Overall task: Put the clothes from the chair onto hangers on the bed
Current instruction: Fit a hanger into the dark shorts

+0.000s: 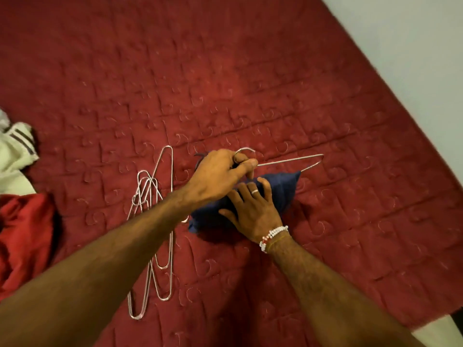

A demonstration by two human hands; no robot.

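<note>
A folded navy blue garment (pixel 284 187) lies in the middle of the red bed, draped over a thin metal hanger (pixel 298 160) whose right corner sticks out past the cloth. My left hand (pixel 220 175) pinches the hanger at the base of its hook. My right hand (pixel 253 211), with a ring and a beaded bracelet, rests flat on the blue cloth with fingers spread. A loose pile of several bare metal hangers (pixel 155 221) lies just left of the garment, partly under my left forearm.
The red quilted bedspread (pixel 225 71) fills most of the view. At the left edge lie a red garment (pixel 22 236) and a cream garment with dark stripes (pixel 17 151). A pale wall (pixel 413 41) borders the bed's far right side.
</note>
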